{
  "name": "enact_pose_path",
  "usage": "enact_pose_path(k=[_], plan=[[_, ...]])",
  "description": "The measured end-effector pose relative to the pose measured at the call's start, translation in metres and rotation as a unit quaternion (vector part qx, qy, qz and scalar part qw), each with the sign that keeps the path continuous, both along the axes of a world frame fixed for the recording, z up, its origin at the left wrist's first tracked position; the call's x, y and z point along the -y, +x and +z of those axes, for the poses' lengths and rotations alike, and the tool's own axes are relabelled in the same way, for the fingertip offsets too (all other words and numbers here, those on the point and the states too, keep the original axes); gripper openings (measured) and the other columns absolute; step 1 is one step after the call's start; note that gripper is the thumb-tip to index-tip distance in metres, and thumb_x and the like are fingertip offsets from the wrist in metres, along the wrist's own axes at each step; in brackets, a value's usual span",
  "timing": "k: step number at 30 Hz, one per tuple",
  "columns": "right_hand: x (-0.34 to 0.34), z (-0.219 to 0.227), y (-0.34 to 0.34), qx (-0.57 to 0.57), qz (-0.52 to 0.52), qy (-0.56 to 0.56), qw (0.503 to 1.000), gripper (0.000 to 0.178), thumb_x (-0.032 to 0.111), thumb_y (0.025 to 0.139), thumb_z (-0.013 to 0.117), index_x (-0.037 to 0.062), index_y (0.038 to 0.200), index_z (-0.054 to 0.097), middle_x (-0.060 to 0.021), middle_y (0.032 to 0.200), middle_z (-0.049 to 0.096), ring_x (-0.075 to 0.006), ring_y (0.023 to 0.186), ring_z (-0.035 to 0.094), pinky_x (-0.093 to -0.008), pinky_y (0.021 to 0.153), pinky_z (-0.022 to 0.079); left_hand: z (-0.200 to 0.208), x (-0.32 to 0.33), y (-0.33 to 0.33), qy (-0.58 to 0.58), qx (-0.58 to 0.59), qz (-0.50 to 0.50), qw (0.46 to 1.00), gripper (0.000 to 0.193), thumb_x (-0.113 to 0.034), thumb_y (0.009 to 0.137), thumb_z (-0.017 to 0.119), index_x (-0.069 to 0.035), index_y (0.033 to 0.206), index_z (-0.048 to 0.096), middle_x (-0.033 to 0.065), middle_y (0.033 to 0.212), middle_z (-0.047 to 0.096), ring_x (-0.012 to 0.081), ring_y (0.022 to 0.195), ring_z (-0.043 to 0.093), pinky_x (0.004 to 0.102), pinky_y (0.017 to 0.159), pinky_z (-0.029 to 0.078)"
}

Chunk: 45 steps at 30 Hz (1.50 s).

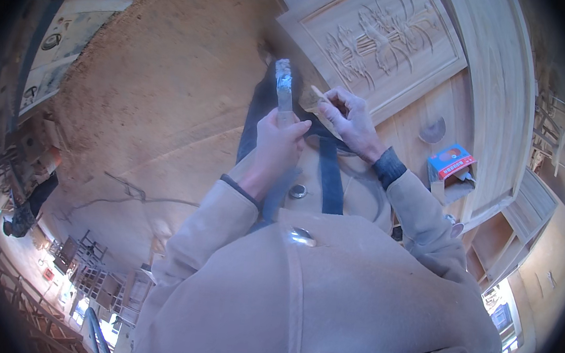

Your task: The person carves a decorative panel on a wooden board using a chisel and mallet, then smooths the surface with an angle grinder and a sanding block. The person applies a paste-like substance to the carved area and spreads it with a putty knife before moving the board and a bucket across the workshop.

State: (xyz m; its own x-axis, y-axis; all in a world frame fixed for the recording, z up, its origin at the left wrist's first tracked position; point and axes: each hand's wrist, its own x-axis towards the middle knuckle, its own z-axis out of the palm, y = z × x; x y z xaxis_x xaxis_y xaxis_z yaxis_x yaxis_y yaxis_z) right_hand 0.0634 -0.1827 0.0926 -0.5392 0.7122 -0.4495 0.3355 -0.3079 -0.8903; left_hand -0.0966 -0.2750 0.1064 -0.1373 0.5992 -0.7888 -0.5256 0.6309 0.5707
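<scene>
In front of my body, my left hand [276, 151] is closed around a narrow upright tool [283, 87] with a pale handle; its upper end is crusted with whitish matter, and I cannot tell its exact kind. Just to its right, my right hand [353, 123] pinches a small, thin, tan flat piece [314, 99] with a pale edge, perhaps wood or abrasive. The two held things are close together but apart. Beyond my right hand lies a pale wooden panel [389, 85] with a raised carving of plants.
Right of my right hand, an open red and blue cardboard box [451, 162] and a grey rounded disc [433, 130] rest on a wooden surface [457, 104]. Dusty brown floor [165, 68] spreads to the left, with a dark cable [141, 198]. Another person [24, 212] is at far left.
</scene>
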Motion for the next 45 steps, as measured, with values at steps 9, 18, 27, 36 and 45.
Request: enact_pose_path(k=[9, 18, 27, 36, 45], plan=[[-0.039, -0.007, -0.025, -0.087, -0.002, -0.188, 0.978, 0.027, 0.027, 0.104, 0.050, 0.0032, 0.102, 0.063, 0.0022, 0.079, 0.058, -0.0044, 0.066, 0.052, -0.0203, 0.061, 0.045, 0.013, -0.025, 0.006, 0.067, -0.058, 0.093, 0.992, 0.015, -0.007, 0.087, 0.072, -0.004, 0.094, 0.059, 0.0011, 0.085, 0.062, 0.0074, 0.075, 0.059, 0.0228, 0.071, 0.049], [-0.064, -0.005, -0.040, -0.130, -0.049, -0.224, 0.965, 0.033, 0.031, 0.105, 0.046, 0.0042, 0.111, 0.064, 0.0019, 0.078, 0.056, -0.0033, 0.065, 0.051, -0.0204, 0.058, 0.044, 0.020, -0.046, 0.008, 0.056, -0.077, 0.136, 0.986, 0.017, -0.007, 0.085, 0.072, -0.004, 0.096, 0.060, 0.0035, 0.090, 0.064, 0.0105, 0.083, 0.060, 0.0266, 0.078, 0.048], [-0.054, -0.016, 0.009, 0.071, 0.034, 0.254, 0.964, 0.033, 0.019, 0.101, 0.048, 0.0009, 0.126, 0.061, -0.0098, 0.088, 0.064, -0.0228, 0.082, 0.061, -0.0335, 0.075, 0.048, 0.010, -0.036, 0.011, -0.039, 0.001, 0.107, 0.993, 0.016, -0.008, 0.085, 0.072, -0.006, 0.087, 0.056, 0.0063, 0.080, 0.065, 0.0158, 0.072, 0.066, 0.0287, 0.069, 0.052], [-0.027, -0.024, 0.007, 0.159, 0.095, 0.377, 0.908, 0.032, 0.011, 0.090, 0.063, 0.0054, 0.121, 0.064, -0.0161, 0.097, 0.062, -0.0339, 0.089, 0.061, -0.0412, 0.080, 0.050, 0.006, -0.030, 0.007, -0.050, 0.021, 0.119, 0.991, 0.015, -0.008, 0.085, 0.071, -0.007, 0.086, 0.056, 0.0055, 0.076, 0.063, 0.0150, 0.067, 0.065, 0.0280, 0.064, 0.053], [-0.024, -0.041, -0.001, 0.182, 0.101, 0.395, 0.895, 0.033, 0.012, 0.089, 0.066, 0.0114, 0.121, 0.064, -0.0125, 0.099, 0.056, -0.0293, 0.083, 0.063, -0.0401, 0.069, 0.052, 0.003, -0.028, 0.006, -0.053, 0.028, 0.123, 0.991, 0.015, -0.007, 0.085, 0.070, -0.007, 0.086, 0.055, 0.0054, 0.075, 0.062, 0.0148, 0.066, 0.064, 0.0279, 0.063, 0.053]])
